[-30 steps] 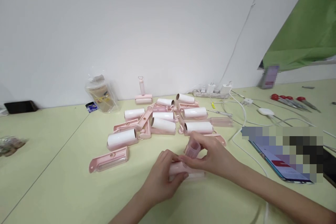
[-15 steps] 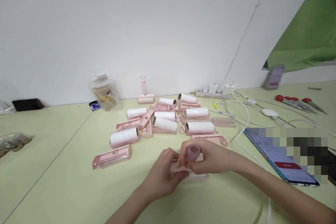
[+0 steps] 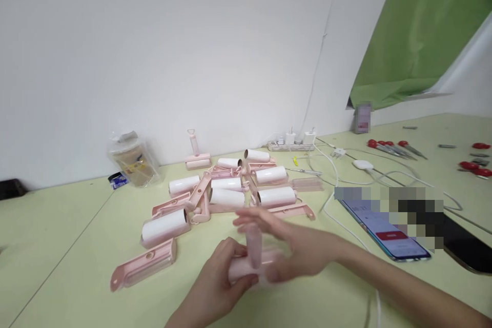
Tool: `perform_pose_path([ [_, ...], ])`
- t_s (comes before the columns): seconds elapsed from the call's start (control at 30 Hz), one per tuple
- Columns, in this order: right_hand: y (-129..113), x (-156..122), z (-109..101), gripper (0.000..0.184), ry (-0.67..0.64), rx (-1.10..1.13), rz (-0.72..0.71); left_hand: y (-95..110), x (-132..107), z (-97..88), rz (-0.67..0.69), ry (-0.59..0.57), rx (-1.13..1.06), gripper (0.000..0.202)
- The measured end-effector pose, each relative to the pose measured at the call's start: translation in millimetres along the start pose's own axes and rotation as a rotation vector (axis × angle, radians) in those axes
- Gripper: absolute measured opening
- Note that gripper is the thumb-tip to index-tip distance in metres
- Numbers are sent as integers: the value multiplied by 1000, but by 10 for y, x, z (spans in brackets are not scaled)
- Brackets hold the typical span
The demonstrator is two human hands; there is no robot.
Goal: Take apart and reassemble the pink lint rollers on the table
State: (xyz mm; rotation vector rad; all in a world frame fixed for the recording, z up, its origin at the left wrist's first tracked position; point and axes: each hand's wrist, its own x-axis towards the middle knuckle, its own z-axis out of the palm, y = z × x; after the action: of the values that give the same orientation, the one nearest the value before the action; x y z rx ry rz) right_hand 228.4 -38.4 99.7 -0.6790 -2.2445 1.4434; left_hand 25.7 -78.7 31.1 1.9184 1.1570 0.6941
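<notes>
My left hand (image 3: 225, 278) is closed round the left end of a pale pink lint roller (image 3: 243, 267) just above the table. The lint roller's short translucent handle (image 3: 253, 246) points up. My right hand (image 3: 294, 251) is beside the handle, fingers stretched out behind it and thumb low near the body's right end. That hand is smeared by motion, and I cannot tell whether it touches the lint roller. Beyond my hands lie several white paper rolls (image 3: 165, 226) and pink lint roller casings (image 3: 144, 264).
An upright pink lint roller (image 3: 198, 160) stands by the wall, with a clear plastic bag (image 3: 135, 164) to its left. At right are a phone (image 3: 388, 230), a white cable (image 3: 334, 215), a power strip (image 3: 290, 146) and red-handled tools (image 3: 388, 147).
My right hand has loosened from the handle and its fingers have spread. The handle now shows standing upright. My left hand keeps its hold. The view has turned to the right.
</notes>
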Motion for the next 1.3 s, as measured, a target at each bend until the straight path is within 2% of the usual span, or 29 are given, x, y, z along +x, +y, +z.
perform_pose_path([
  [0.03,-25,-36,-127,64,65,-101,-13,11,-12,-31,-23,-10,21,21],
  [0.07,-34,-70,-276,47,169,-221,2,27,-24,-60,-42,-18,43,23],
  [0.1,-21,-101,-440,33,291,-367,43,48,-36,-85,-56,-19,59,30],
  [0.17,79,-152,-772,26,433,-755,264,113,-49,-126,-78,14,55,52],
  [0.23,261,-189,-1044,21,415,-844,408,211,-35,-154,-83,112,-21,69],
  [0.3,472,-211,-1198,12,350,-868,518,333,19,-169,-42,192,-154,73],
  [0.37,655,-211,-1231,10,280,-863,565,452,112,-165,35,163,-294,72],
  [0.43,781,-193,-1187,14,229,-845,561,532,219,-138,87,55,-436,60],
  [0.53,876,-161,-1103,14,209,-826,534,544,334,-62,70,-89,-640,27],
  [0.6,896,-158,-1093,10,231,-819,525,505,362,-7,48,-95,-714,23],
  [0.7,851,-186,-1166,4,286,-795,497,453,366,48,60,-40,-763,25],
  [0.8,673,-222,-1241,12,399,-758,410,441,371,69,65,-37,-820,24],
  [0.87,489,-227,-1205,20,476,-715,343,445,380,74,63,-41,-845,23],
  [0.93,288,-202,-1065,32,525,-545,244,450,385,77,57,-30,-846,22],
  [1.0,116,-144,-845,52,538,-161,84,453,384,78,48,-18,-832,22],
  [1.03,52,-107,-723,54,507,-20,53,455,382,77,46,-15,-825,22],
  [1.17,-35,39,-301,30,436,296,59,466,377,74,68,-26,-795,22],
  [1.3,-27,92,-64,24,446,386,3,476,377,91,83,-4,-759,25],
])
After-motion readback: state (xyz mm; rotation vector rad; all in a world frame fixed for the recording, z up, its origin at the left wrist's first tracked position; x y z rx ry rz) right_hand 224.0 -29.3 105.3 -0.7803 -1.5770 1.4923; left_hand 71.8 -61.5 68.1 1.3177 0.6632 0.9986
